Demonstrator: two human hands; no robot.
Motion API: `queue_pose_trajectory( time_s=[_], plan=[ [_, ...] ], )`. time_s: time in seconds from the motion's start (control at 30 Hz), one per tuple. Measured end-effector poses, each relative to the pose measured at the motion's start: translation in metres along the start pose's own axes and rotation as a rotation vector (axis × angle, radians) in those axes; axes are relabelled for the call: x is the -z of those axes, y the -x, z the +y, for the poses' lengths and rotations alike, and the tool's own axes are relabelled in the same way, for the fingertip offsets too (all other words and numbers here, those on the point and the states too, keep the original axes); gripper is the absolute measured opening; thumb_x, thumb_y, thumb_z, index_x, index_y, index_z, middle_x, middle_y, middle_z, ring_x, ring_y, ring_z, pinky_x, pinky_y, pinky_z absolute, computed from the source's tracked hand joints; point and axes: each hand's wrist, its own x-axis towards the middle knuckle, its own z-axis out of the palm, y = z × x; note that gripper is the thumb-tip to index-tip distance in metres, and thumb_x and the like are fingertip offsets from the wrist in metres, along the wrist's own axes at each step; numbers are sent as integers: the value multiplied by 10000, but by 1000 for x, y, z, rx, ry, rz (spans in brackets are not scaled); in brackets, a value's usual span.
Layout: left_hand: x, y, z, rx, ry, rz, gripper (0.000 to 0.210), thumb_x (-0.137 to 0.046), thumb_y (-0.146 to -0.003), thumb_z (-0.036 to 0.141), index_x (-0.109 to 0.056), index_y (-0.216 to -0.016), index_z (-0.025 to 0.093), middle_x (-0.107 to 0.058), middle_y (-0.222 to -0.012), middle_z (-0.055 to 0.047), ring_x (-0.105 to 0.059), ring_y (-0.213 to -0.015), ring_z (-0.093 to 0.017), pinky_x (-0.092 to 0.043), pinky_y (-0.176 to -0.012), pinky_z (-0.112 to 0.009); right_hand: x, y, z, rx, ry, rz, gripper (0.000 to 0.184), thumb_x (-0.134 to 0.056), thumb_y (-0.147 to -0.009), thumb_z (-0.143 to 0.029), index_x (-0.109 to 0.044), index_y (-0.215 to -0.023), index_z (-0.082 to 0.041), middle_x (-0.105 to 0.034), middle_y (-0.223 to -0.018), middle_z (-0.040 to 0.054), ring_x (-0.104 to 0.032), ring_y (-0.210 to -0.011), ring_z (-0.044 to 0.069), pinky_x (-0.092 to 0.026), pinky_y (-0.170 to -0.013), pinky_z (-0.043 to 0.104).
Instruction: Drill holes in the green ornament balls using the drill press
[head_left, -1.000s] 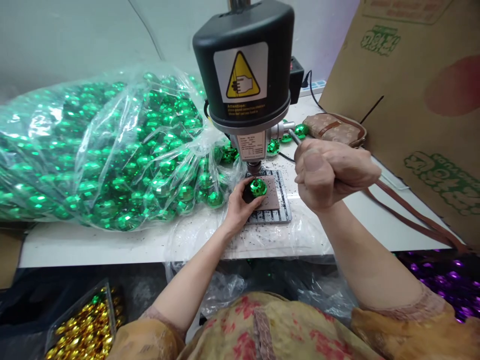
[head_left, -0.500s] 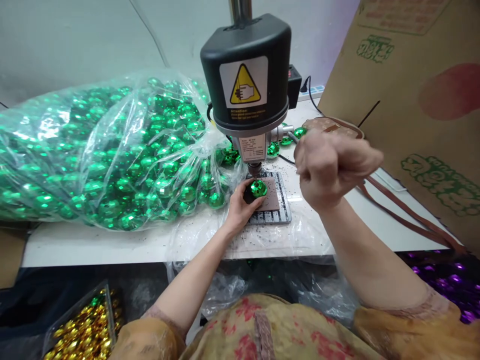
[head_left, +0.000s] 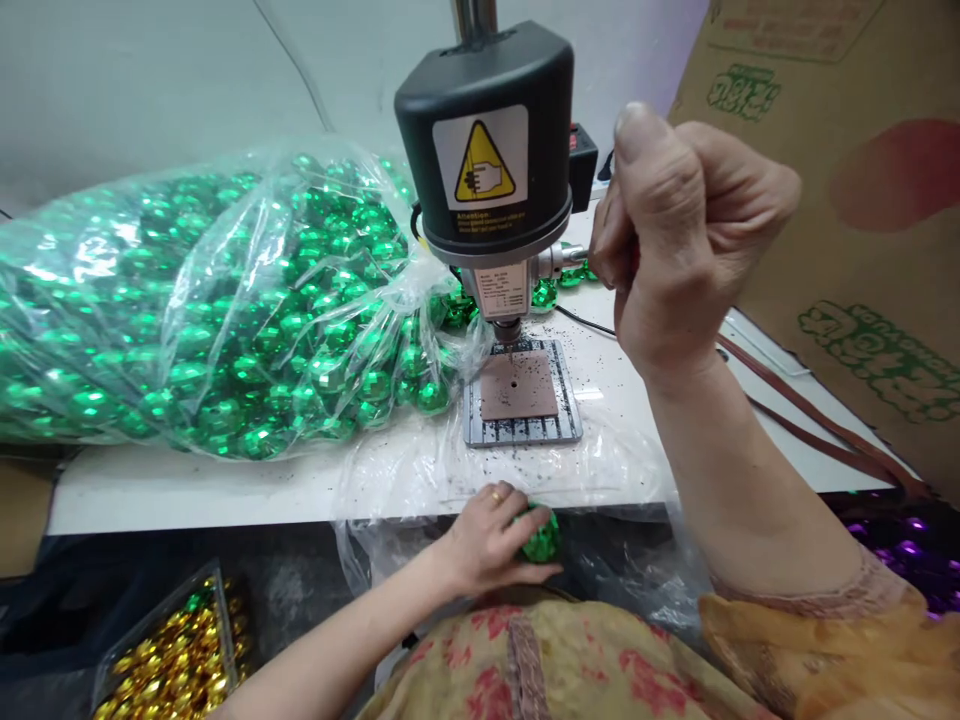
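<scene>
My left hand [head_left: 487,540] is closed round a green faceted ball [head_left: 545,540] at the table's front edge, with part of the ball covered by the fingers. On the right, my right hand [head_left: 679,235] is raised in a fist at the feed handle [head_left: 574,257] of a small black drill press [head_left: 484,150]; the fingers hide the handle's end. Below the drill bit [head_left: 511,350] lies a brown square pad [head_left: 525,395] with a small hole, on the slotted grey base plate [head_left: 568,405]. Dark shavings are scattered over both.
A big clear bag [head_left: 187,300] full of green balls fills the table's left side. A cardboard box [head_left: 847,250] stands at right, brown straps [head_left: 825,430] before it. Gold balls [head_left: 169,660] sit in a bin lower left; purple ones [head_left: 900,545] lie lower right.
My left hand has carried the green ball off the brown pad, toward me to the table's front edge. My right hand has risen with the handle.
</scene>
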Motion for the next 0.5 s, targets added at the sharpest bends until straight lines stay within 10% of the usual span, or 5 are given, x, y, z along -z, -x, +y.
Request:
queue_pose_trajectory(
  time_s=[0.1, 0.23, 0.5],
  plan=[
    [-1, 14, 3, -64, -74, -126, 525, -747, -800, 548, -599, -1257, 336, -728, -1015, -95, -722, -885, -328, -603, -696, -452, 1, 0, 5, 24, 8, 7, 455, -655, -870, -140, -459, -460, -175, -377, -397, -68, -306, -350, 27, -220, -403, 267],
    [17, -8, -25, 30, -63, 105, 386, -676, -892, 351, -588, -1267, 322, -711, -1134, -88, -703, -1080, -314, -594, -940, -466, 2, 0, 7, 4, 51, 16, 513, -731, -816, -373, -443, -443, -168, -362, -380, -66, -306, -347, 24, -225, -392, 264],
    [51, -118, -181, 570, -41, 407, 147, -581, -818, 112, -688, -864, 203, -692, -895, -98, -672, -898, -287, -542, -918, -451, 3, 3, 9, -9, 42, 56, 478, -690, -857, -216, -444, -451, -164, -377, -381, -66, -305, -340, 17, -196, -369, 244]
  ],
)
